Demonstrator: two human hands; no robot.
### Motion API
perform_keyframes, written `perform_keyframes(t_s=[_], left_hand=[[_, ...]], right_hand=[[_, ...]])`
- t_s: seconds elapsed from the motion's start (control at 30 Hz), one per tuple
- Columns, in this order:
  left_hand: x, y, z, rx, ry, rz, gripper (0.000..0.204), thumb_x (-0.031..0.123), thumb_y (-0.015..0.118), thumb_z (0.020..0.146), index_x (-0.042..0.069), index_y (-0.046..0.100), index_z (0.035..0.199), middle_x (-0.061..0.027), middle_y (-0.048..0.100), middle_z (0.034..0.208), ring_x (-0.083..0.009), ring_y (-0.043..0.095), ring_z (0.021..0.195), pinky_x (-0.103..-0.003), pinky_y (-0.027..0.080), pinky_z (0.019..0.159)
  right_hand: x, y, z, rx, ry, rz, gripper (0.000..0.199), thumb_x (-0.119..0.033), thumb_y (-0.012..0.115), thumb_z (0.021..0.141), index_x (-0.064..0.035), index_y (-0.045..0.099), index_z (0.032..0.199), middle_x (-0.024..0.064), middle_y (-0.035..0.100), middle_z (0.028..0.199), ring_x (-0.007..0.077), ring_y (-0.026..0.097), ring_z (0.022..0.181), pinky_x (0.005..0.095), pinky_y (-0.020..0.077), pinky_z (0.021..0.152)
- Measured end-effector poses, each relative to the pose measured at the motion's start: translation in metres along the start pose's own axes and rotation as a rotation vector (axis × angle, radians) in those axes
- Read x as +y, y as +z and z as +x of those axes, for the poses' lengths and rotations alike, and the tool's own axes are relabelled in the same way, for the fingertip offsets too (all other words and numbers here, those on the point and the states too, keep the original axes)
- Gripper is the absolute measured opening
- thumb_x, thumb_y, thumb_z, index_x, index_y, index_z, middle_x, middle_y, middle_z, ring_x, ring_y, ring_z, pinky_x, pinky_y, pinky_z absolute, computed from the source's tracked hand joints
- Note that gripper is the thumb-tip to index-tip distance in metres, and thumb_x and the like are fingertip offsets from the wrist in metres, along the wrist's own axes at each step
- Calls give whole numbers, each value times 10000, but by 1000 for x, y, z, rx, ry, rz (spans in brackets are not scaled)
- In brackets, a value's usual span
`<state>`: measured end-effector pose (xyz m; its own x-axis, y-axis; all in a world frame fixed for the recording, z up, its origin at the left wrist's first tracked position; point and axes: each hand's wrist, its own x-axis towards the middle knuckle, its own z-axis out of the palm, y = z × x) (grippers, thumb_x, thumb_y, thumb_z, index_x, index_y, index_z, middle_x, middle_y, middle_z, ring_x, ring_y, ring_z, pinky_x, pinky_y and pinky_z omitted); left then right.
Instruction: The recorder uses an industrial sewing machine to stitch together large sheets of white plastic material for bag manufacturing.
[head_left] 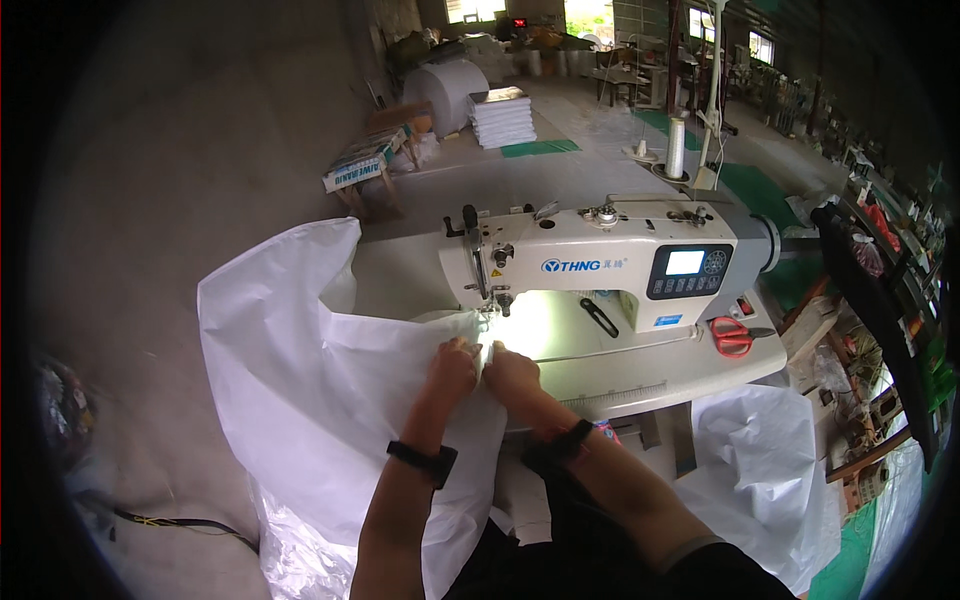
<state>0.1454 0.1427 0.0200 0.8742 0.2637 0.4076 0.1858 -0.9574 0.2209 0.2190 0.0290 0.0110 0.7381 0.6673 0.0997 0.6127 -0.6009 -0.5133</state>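
A large white sheet (300, 330), fabric or film, hangs over the left side of the sewing table, and its right edge runs up to the needle area of a white sewing machine (610, 240). My left hand (456, 368) lies on the sheet just in front of the presser foot, fingers curled onto it. Close beside it, my right hand (512, 376) pinches the sheet's edge. Fingertips of both hands are partly hidden. The machine's lamp lights the bed (530, 325) brightly to the right of the needle.
Black thread snips (600, 317) and red-handled scissors (733, 338) lie on the table to the right. A thread cone (676, 150) stands behind the machine. More white sheeting (760, 460) hangs at the lower right. Farther back are a white roll (445, 95) and a stack of white bundles (503, 120).
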Motion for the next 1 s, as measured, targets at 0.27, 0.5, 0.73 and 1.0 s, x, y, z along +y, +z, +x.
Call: perform_keyframes(t_s=[0.27,0.5,0.73,1.0], left_hand=[[119,-44,-179,-231,-374,-219,372,281,623,813,-19,550,1019,-227,591,1013,-400,575,970,-460,473,795],[137,-63,-249,2,-381,-98,246,85,592,738,-6,552,963,-207,572,908,-409,568,859,-478,474,744],[162,-115,-225,43,-131,45,145,142,601,769,77,534,881,-98,573,756,-293,609,699,-407,479,591],[150,-59,-251,-157,-199,71,55,146,547,831,107,509,834,-85,571,619,-296,610,534,-412,468,452]], right_hand=[[56,12,-137,-403,150,861,290,-164,435,948,17,529,1153,196,613,1053,231,650,863,345,519,743],[19,103,-153,-600,167,1261,240,-163,495,904,0,628,1021,118,670,872,227,654,827,346,528,746],[-29,153,-220,-905,-43,1021,271,-216,517,899,1,627,1018,170,659,844,283,654,801,362,529,734],[43,98,-169,-484,31,708,315,-277,543,892,2,627,1014,229,646,811,348,654,771,380,529,720]])
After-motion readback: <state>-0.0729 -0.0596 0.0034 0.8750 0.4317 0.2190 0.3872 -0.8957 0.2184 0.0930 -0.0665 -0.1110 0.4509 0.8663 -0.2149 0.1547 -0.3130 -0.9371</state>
